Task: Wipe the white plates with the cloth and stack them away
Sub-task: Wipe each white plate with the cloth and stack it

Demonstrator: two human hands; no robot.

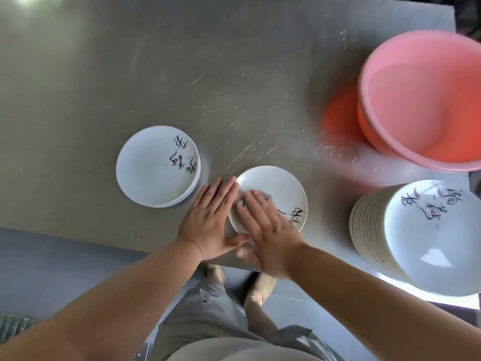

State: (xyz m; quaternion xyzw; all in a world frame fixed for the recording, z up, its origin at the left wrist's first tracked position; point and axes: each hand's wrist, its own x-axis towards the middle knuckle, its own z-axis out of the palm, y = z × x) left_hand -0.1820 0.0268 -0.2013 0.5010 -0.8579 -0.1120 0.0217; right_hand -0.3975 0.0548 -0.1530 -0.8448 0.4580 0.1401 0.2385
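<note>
A white plate (277, 188) with black calligraphy lies flat near the table's front edge. My right hand (265, 230) presses a greyish cloth (240, 203) onto its left half; most of the cloth is hidden under my fingers. My left hand (210, 220) lies flat against the plate's left rim, thumb at its near edge. To the left stands a short stack of the same plates (153, 168). A tall stack of plates (406, 238) stands at the right, leaning over the table's front edge.
A pink plastic basin (421, 100) sits at the back right of the grey table (156, 74). Scratches and white specks mark the tabletop near the basin. Below the table edge are my legs and feet on a grey floor.
</note>
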